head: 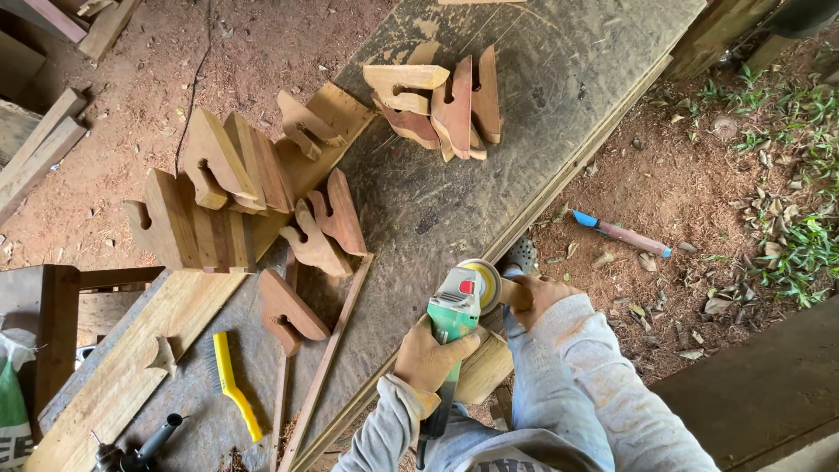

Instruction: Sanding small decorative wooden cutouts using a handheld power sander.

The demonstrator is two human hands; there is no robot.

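Fingers of left hand (pixel 430 357) wrap grinder (pixel 456 308); right hand (pixel 535 295) steadies wood.

Free: bare dark board (pixel 489 183) ahead of both hands | Blocked left: standing wooden cutouts (pixel 218 201) | Blocked far end: cutout pile (pixel 437 105) | Brush (pixel 232 380) lower left

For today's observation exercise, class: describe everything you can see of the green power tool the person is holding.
The grinder is a handheld power tool with a green body, a grey head carrying a red patch, and a pale yellowish round disc at the front. It points away from the person, tilted over the edge of the dusty work board. The gloved left hand grips its body; the gloved right hand sits beside the head. A dark cord trails from its rear.
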